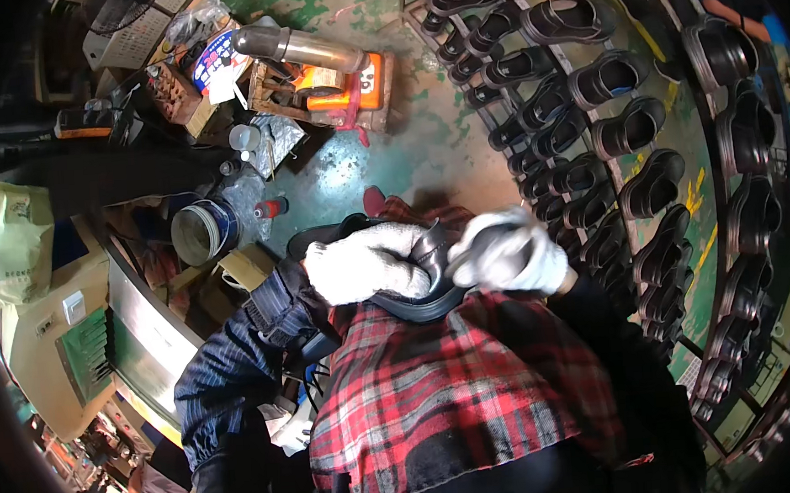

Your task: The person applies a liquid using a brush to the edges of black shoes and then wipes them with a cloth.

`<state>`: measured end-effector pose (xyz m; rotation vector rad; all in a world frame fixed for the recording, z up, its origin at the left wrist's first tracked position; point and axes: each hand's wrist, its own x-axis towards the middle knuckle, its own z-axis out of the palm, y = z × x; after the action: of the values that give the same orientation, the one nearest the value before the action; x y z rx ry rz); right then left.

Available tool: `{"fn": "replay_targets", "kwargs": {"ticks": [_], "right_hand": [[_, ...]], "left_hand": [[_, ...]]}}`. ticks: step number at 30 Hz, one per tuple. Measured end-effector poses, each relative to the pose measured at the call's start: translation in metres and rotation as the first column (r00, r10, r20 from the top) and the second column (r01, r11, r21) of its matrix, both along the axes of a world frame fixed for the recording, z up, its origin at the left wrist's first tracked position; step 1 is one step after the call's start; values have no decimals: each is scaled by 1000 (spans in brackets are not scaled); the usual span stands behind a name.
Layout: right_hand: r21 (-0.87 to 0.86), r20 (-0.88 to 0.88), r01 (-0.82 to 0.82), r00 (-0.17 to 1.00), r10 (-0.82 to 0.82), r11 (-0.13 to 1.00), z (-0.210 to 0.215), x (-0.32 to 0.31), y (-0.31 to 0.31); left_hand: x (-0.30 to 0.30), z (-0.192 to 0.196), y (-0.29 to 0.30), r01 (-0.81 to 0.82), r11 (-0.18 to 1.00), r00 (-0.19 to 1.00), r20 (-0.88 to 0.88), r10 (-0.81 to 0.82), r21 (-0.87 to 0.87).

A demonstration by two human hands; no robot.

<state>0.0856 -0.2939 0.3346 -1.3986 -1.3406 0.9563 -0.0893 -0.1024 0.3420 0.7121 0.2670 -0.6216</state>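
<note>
A dark shoe (425,276) with a thick black sole rests on a red plaid cloth (441,381) over my lap. My left hand (364,262), in a white glove, grips the shoe from the left across its upper. My right hand (510,255), also in a white glove, is closed over the shoe's right end; whether it also holds a small tool I cannot tell. The two hands nearly touch over the shoe.
Racks with several dark sandals (586,96) curve along the right. A metal tube on an orange machine (318,64) stands ahead. A blue-and-white bucket (200,231), a small red-capped bottle (269,208) and cluttered boxes sit at left on the green floor (406,145).
</note>
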Motion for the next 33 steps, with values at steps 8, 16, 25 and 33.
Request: {"fn": "replay_targets", "kwargs": {"ticks": [8, 16, 25, 33], "right_hand": [[68, 174, -27, 985, 15, 997, 8, 10, 6], [198, 214, 57, 972, -100, 979, 31, -14, 43], [-34, 235, 82, 969, -72, 996, 31, -13, 38], [-249, 137, 81, 989, -47, 965, 28, 1, 3]], "left_hand": [[-6, -11, 0, 3, 999, 998, 59, 0, -52], [-31, -37, 0, -76, 997, 988, -136, 78, 21], [-12, -6, 3, -91, 986, 962, -267, 51, -141], [-9, 3, -3, -12, 1000, 1000, 30, 11, 27]]}}
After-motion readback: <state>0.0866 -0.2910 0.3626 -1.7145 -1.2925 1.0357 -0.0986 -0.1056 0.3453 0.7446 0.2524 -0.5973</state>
